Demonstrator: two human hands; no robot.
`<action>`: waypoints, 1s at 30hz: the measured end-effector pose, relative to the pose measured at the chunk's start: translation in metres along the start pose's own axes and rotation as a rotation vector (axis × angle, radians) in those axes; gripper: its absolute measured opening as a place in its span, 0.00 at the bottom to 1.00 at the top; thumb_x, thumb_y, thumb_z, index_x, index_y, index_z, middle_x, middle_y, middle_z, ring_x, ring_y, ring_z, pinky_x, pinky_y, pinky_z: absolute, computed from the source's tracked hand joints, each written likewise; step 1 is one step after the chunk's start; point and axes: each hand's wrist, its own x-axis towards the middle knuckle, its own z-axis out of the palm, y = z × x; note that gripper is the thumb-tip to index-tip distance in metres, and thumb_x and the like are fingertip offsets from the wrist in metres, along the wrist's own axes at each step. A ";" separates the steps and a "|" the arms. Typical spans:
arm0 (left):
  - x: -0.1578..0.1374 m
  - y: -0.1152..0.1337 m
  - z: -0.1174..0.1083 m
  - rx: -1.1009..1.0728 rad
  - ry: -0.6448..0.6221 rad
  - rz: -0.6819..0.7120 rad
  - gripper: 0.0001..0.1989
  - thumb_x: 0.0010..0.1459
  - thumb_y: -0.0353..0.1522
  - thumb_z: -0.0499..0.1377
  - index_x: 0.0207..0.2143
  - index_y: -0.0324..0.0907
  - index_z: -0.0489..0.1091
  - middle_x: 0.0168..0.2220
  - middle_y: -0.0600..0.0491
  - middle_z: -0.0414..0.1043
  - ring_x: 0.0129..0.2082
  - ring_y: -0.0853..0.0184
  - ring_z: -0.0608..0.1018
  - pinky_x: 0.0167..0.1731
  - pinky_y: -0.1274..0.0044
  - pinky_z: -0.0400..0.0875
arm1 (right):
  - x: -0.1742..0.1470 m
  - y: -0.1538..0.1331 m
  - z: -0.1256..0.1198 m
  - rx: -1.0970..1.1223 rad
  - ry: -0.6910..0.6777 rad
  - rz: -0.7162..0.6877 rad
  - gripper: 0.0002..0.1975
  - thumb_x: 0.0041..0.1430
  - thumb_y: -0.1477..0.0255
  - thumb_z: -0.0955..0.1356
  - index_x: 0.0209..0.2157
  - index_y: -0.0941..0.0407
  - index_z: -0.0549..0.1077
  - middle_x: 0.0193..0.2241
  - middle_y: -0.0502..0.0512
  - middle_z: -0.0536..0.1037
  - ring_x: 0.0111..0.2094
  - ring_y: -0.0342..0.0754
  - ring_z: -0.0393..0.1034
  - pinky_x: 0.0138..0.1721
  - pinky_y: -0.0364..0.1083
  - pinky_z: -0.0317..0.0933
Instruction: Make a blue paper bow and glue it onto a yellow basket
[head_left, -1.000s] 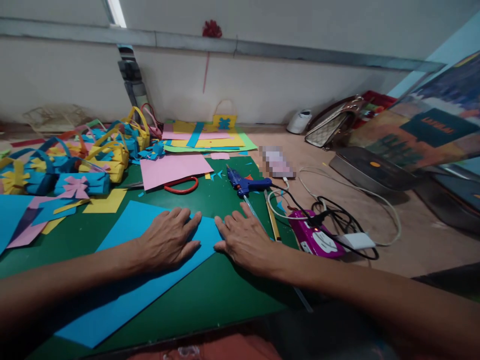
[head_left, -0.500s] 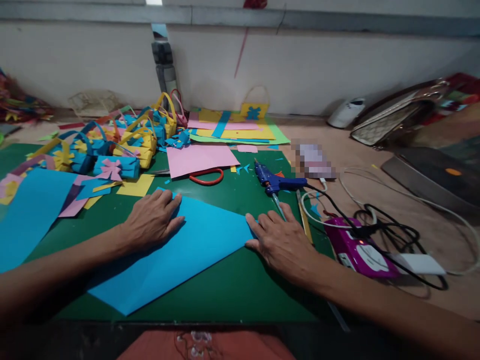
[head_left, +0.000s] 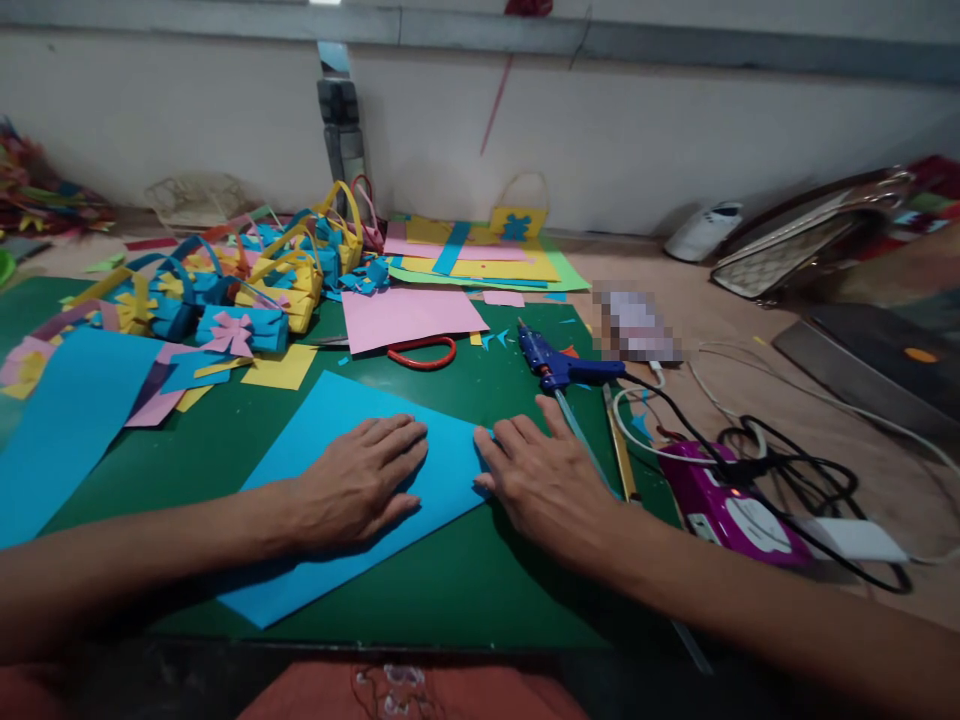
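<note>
A blue sheet of paper [head_left: 315, 430], with slanted edges as if folded, lies on the green mat [head_left: 450, 600] in front of me. My left hand [head_left: 364, 480] rests flat on its middle, fingers stretched out to the right. At the sheet's right corner, my right hand [head_left: 540, 465] lies with its fingertips on the paper and its fingers slightly spread. That corner is partly hidden under the fingers. Just beyond my right hand is a blue glue gun [head_left: 559, 365] with a clear glue stick in it.
Small paper bags [head_left: 244, 330] with bows crowd the back left, near another blue sheet [head_left: 75, 420]. Red-handled scissors [head_left: 424, 358] lie partly under a pink sheet [head_left: 412, 315]. On the right are a cutter knife [head_left: 621, 450], a purple power strip [head_left: 735, 510], tangled cables and a pixelated phone-like object [head_left: 637, 325].
My left hand has slid right and nearer to me, from the sheet's upper left edge to its middle. My right hand stays at the right corner. The view has shifted slightly.
</note>
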 end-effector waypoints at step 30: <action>-0.005 -0.001 0.004 -0.081 -0.171 -0.102 0.49 0.53 0.61 0.40 0.64 0.34 0.45 0.66 0.38 0.37 0.65 0.46 0.40 0.59 0.54 0.44 | 0.041 -0.031 -0.017 0.402 -0.280 -0.026 0.14 0.57 0.61 0.66 0.33 0.58 0.75 0.30 0.59 0.76 0.34 0.53 0.69 0.33 0.47 0.54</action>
